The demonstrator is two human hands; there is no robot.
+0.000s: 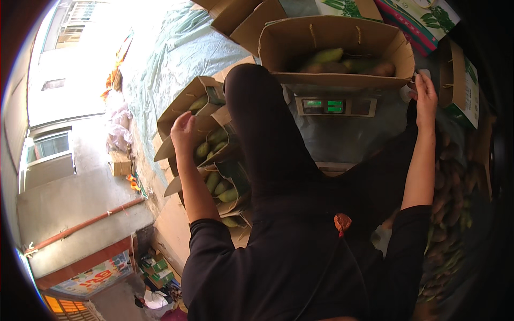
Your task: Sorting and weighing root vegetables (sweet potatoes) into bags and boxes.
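Observation:
A cardboard carton (342,80) with rope handles sits on a scale (336,106) with a lit green display, in front of my knees. Inside lie long green and brownish vegetables (327,55) whose kind I cannot make out. My right hand (425,101) is at the carton's near right corner, its fingers stretched upward and slightly apart, beside a white round object (407,92). My left hand (183,131) hangs above the cartons at my left, loosely curled with nothing visible in it. Those cartons (174,115) hold green oblong produce (214,184).
Opened cartons (249,21) and printed boxes (417,21) stand beyond the scale. Another carton (460,83) is at the far right. Dark long produce (450,198) lies heaped on my right. A pale plastic sheet (171,53) covers the ground at the far left.

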